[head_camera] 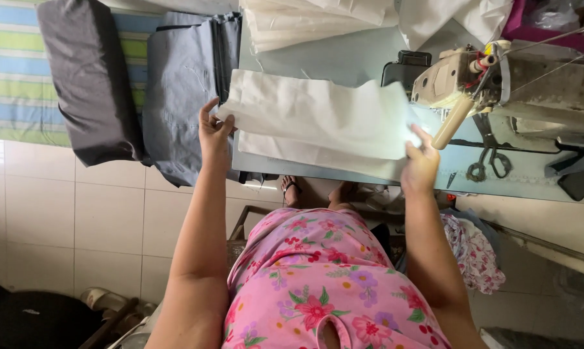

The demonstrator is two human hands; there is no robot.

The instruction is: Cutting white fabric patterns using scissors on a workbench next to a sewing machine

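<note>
both hands [214, 132] [420, 169] pinch white fabric [318, 119] over pale blue table [344, 61].

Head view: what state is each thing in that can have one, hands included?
White fabric piece: spread flat on the table, gripped at both ends.
Left hand: fingers pinching the fabric's left edge.
Right hand: fingers gripping the fabric's right edge.
Sewing machine: no fabric under it.
Scissors: lying on the table, unheld.
Grey cloth: draped over the table's edge.
</note>
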